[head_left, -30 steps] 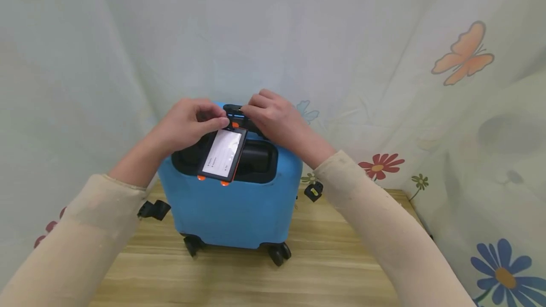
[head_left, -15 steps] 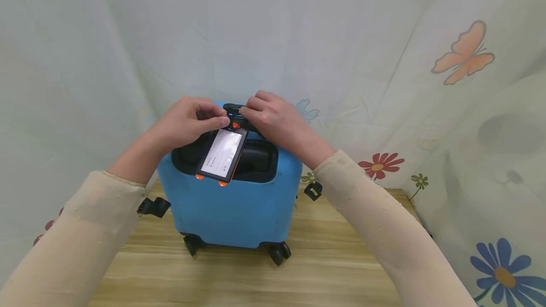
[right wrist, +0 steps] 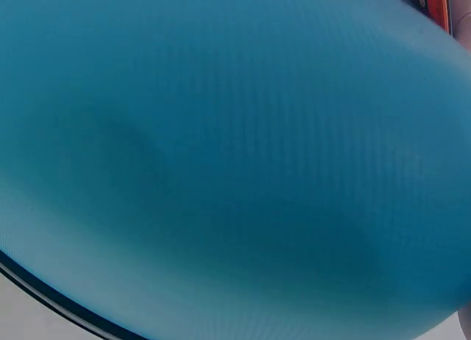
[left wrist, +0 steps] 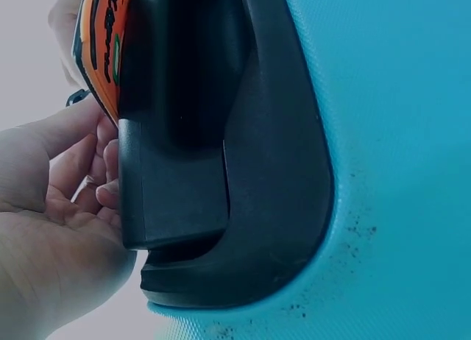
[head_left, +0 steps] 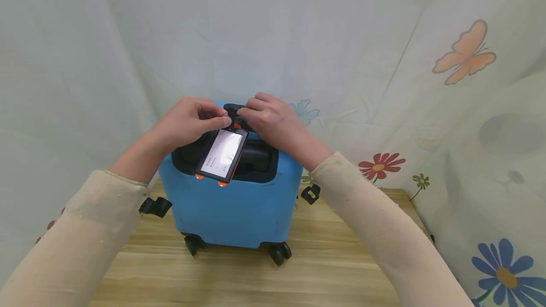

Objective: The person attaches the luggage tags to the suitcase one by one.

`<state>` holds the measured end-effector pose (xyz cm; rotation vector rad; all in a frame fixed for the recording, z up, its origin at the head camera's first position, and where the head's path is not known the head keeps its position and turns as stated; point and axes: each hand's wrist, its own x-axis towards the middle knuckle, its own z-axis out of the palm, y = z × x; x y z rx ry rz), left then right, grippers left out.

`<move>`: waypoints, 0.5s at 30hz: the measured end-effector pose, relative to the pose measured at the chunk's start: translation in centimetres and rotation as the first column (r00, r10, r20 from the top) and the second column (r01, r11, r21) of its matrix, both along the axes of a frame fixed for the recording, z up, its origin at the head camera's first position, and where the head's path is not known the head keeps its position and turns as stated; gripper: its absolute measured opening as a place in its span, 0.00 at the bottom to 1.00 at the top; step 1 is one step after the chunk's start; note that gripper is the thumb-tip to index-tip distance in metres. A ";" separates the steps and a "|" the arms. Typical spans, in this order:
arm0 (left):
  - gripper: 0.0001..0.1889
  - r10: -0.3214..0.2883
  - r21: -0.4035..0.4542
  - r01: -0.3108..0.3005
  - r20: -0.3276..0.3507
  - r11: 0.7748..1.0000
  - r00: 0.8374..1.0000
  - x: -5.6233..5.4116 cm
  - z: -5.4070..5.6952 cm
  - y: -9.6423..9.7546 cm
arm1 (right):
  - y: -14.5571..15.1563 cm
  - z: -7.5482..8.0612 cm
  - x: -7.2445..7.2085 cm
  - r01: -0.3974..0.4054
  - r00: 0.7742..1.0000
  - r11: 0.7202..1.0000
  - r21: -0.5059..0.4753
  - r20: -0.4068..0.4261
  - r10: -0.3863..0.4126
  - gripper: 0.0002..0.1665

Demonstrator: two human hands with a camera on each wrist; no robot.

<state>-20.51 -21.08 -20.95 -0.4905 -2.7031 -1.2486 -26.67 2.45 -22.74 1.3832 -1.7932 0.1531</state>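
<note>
A small blue suitcase (head_left: pixel 230 212) stands upright on its wheels, with a black handle (head_left: pixel 258 160) set in a black recess. Over the handle lies a luggage tag (head_left: pixel 222 154), its white card facing up in a dark frame; the left wrist view shows its orange back (left wrist: pixel 107 45). My left hand (head_left: pixel 192 120) pinches the tag's dark strap near its upper end, thumb against fingers. Just beside it, my right hand (head_left: pixel 275 120) has curled fingers at a black piece (head_left: pixel 233 107) atop the suitcase; its fingertips are partly hidden. The suitcase side (right wrist: pixel 221 163) fills most of the right wrist view.
The suitcase's black wheels (head_left: pixel 278 253) rest on a wood-grain surface (head_left: pixel 332 255). Behind and to the right hangs a pale curtain (head_left: pixel 341 37) printed with flowers and butterflies. Small black devices (head_left: pixel 155 206) show below both wrists.
My right hand has shifted slightly left, closer to the left hand, and covers more of the black piece. The left hand, tag and suitcase stay nearly still.
</note>
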 end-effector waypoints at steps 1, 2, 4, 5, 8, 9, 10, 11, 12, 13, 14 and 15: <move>0.15 0.005 0.001 -0.005 0.004 1.000 1.000 0.0 0.0 0.0 | 0.0 0.0 0.0 -0.008 1.000 1.000 -0.006 0.013 0.008 0.09; 0.15 0.008 0.002 -0.008 0.006 1.000 1.000 0.0 0.0 0.1 | 0.0 0.0 0.0 -0.013 1.000 1.000 -0.010 0.025 0.013 0.08; 0.14 0.018 0.005 -0.018 0.012 1.000 1.000 0.0 -0.1 0.1 | 0.0 -0.2 0.0 -0.023 0.998 1.000 -0.019 0.053 0.024 0.08; 0.15 0.021 0.008 -0.021 0.016 1.000 1.000 0.0 0.0 0.1 | -0.1 -0.2 0.0 -0.026 0.997 0.999 -0.026 0.068 0.028 0.08; 0.15 0.031 0.003 -0.031 0.023 1.000 0.999 0.0 0.0 0.1 | -0.3 -0.3 0.0 -0.050 0.991 0.998 -0.049 0.121 0.056 0.08; 0.15 0.036 0.005 -0.036 0.026 0.999 0.999 0.0 0.0 0.1 | -0.4 -0.3 0.0 -0.059 0.987 0.996 -0.060 0.145 0.068 0.08; 0.16 0.040 0.005 -0.040 0.026 0.999 0.999 0.1 0.0 0.1 | -0.5 -0.3 0.0 -0.069 0.981 0.995 -0.073 0.175 0.081 0.07; 0.16 0.045 0.004 -0.045 0.022 0.999 0.999 0.1 0.0 0.1 | -0.6 -0.3 0.0 -0.073 0.974 0.994 -0.087 0.208 0.090 0.07; 0.16 0.052 0.004 -0.052 0.019 0.999 0.998 0.1 0.0 0.1 | -0.7 -0.3 -0.1 -0.077 0.965 0.992 -0.098 0.241 0.099 0.07; 0.15 0.056 0.007 -0.056 0.016 0.998 0.998 0.2 0.0 0.0 | -0.8 -0.3 -0.1 -0.075 0.957 0.992 -0.105 0.271 0.101 0.07; 0.15 0.061 0.008 -0.061 0.007 0.998 0.998 0.2 -0.1 0.0 | -0.8 -0.2 -0.1 -0.073 0.948 0.991 -0.110 0.300 0.103 0.07; 0.16 0.063 0.012 -0.063 0.001 0.998 0.998 0.3 -0.1 0.0 | -0.8 -0.2 -0.2 -0.071 0.939 0.991 -0.116 0.327 0.106 0.07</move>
